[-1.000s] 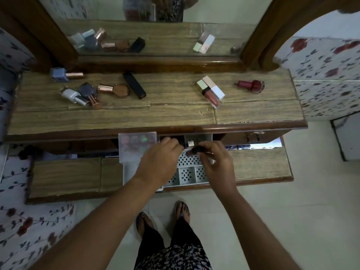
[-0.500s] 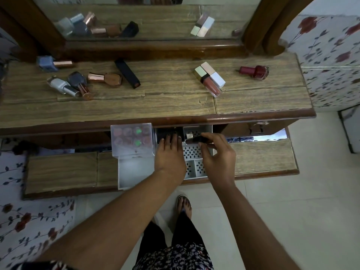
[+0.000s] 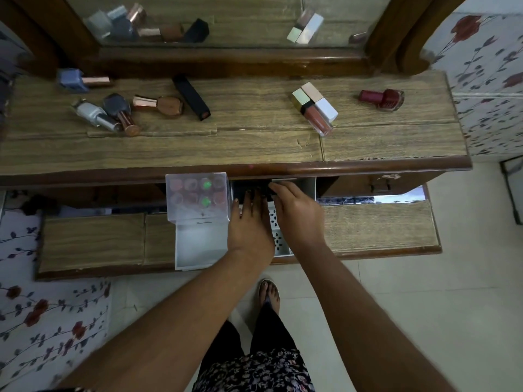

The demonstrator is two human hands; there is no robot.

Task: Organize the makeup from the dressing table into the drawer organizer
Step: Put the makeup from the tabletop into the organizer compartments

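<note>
A white perforated drawer organizer (image 3: 279, 238) sits in the open drawer below the dressing table (image 3: 254, 145). My left hand (image 3: 250, 222) rests flat on it with straight fingers. Beside it, my right hand (image 3: 297, 213) reaches into the organizer's back part under the table edge, fingertips together; whatever they hold is hidden. On the tabletop lie a black lipstick tube (image 3: 192, 97), a brown polish bottle (image 3: 167, 104), grey (image 3: 119, 108), white (image 3: 90, 113) and blue (image 3: 70, 80) bottles, two lip glosses (image 3: 314, 108) and a red polish bottle (image 3: 382, 99).
A clear box of lipsticks (image 3: 198, 196) stands on the organizer's left part, over a white tray section (image 3: 198, 244). A mirror (image 3: 226, 18) backs the table. Wooden lower shelf (image 3: 376, 224) extends right. My feet stand on the tiled floor (image 3: 396, 306) below.
Both hands moved forward toward the back of the organizer. The dark tube pinched by my right hand earlier is no longer visible. My left hand flattened out.
</note>
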